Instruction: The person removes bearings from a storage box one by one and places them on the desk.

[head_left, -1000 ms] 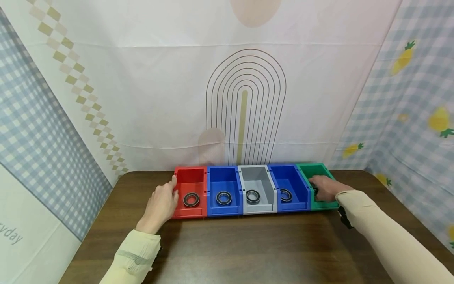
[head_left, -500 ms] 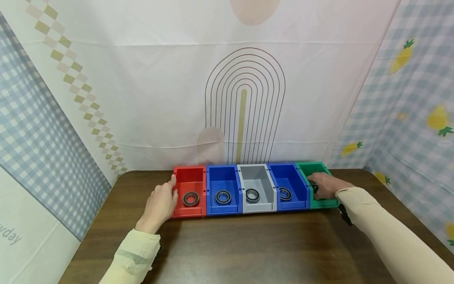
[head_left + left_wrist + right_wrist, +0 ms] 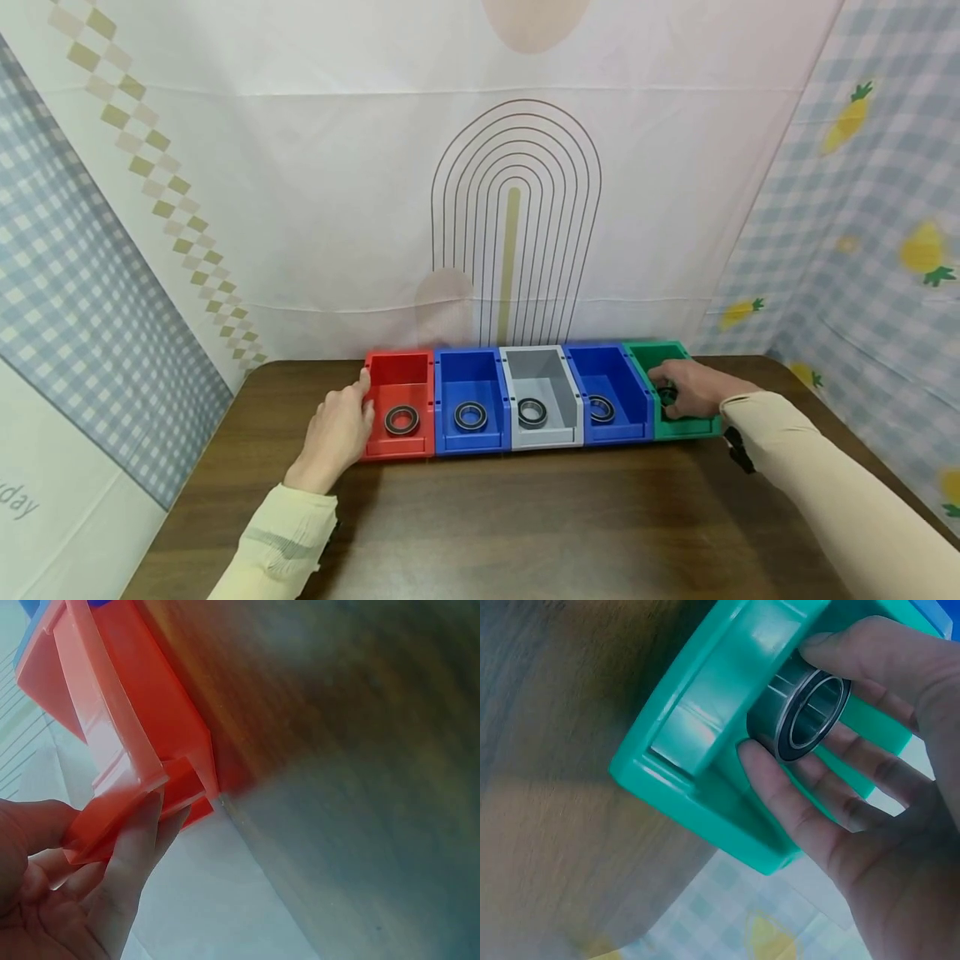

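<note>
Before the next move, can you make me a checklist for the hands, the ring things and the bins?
1. Right hand has its thumb and a finger on the held bearing: ok.
2. That bearing is out of the green bin: not ok, it is inside.
3. That bearing is lifted off the bin's floor: cannot tell, fingers and walls hide it.
4. Left hand holds the red bin by its edge: ok.
5. Each other bin has one ring: ok, red bin's bearing, left blue bin's bearing, gray bin's bearing and right blue bin's bearing.
</note>
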`<state>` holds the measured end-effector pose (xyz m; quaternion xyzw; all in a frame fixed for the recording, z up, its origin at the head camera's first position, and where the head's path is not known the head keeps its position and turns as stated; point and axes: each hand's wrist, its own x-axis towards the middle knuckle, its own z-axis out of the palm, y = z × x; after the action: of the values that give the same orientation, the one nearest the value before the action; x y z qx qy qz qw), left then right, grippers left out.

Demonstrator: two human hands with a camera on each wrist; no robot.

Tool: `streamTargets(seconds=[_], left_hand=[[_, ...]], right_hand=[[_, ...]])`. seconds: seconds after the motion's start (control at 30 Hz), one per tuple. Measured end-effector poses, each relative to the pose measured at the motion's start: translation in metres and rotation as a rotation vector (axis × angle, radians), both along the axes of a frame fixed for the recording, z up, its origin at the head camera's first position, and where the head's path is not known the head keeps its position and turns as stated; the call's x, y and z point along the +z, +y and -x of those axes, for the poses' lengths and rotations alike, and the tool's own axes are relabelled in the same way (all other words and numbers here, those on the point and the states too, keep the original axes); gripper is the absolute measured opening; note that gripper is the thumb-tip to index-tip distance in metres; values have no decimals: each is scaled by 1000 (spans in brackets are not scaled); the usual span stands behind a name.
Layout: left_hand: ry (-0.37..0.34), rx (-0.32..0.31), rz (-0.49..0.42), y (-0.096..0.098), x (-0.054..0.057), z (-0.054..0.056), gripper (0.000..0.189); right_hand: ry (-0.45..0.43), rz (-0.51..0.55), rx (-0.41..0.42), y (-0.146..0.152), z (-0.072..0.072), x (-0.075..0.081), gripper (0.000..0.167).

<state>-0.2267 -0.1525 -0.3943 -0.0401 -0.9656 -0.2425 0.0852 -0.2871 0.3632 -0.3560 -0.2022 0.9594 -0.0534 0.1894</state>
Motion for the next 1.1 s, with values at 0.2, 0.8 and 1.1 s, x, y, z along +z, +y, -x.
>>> streamTargets(seconds=[0.2, 0.8, 1.1], left_hand=[[5, -11, -1, 0, 0, 0, 54], [-4, -20, -2, -1, 1, -1, 55], [20, -26, 0, -1, 1, 1, 54]], right_hand=[[34, 29, 67, 4, -5, 6, 19], [81, 46, 110, 16, -23, 19, 23], [95, 52, 101, 15, -27, 23, 24]])
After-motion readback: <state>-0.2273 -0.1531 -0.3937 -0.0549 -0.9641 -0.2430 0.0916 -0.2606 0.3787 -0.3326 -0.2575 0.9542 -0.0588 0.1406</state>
